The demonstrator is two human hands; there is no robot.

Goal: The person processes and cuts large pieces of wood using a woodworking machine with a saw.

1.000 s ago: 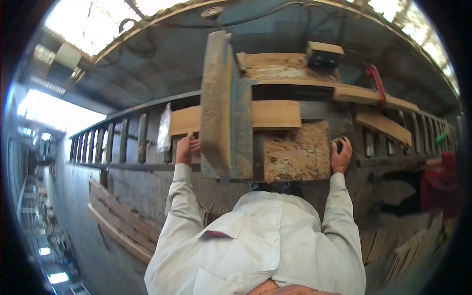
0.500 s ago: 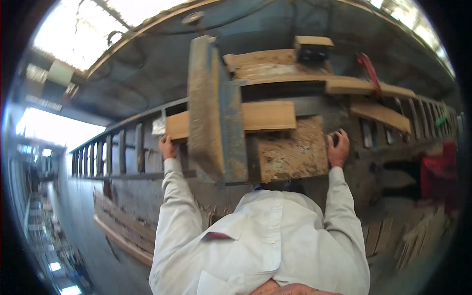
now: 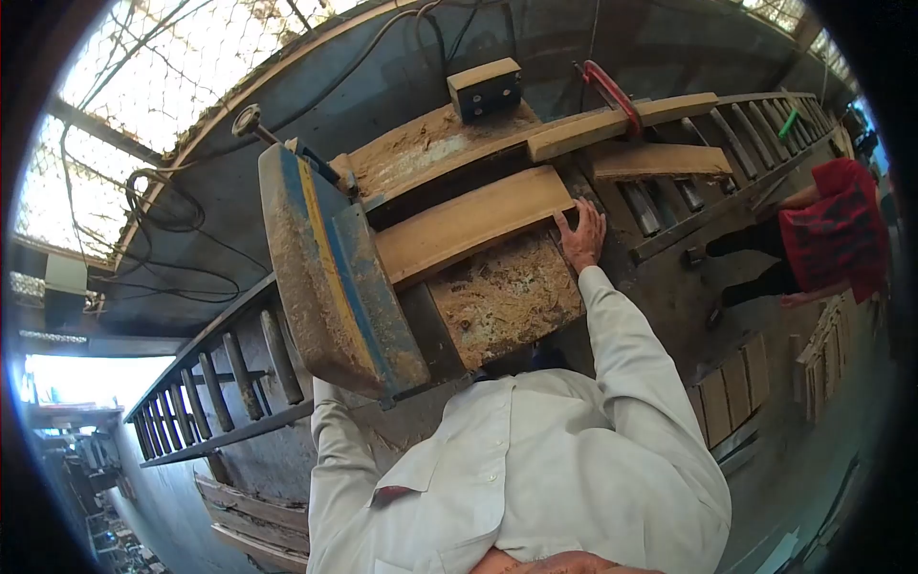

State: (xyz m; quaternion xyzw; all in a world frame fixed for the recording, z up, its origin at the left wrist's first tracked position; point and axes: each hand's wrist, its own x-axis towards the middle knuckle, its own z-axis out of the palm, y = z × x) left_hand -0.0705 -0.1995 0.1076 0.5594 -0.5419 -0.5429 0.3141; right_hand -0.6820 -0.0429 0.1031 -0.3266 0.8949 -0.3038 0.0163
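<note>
A flat wooden board lies across the machine bed, under a dusty blue machine housing with a yellow stripe. My right hand rests at the board's right end, thumb by its near corner, fingers apart and stretched. Below the board is a plate covered with wood chips and dust. The left sleeve runs up to the housing's lower edge, and my left hand is hidden behind it. The board's left end is also out of sight.
Roller conveyors extend left and right. A red clamp holds a wooden strip at the back. A loose wood piece lies on the right rollers. A person in a red top stands at right, near stacked boards.
The view has turned and shifted. More of the board now sticks out right of the housing. My right hand has come to its end; my left hand has gone behind the housing.
</note>
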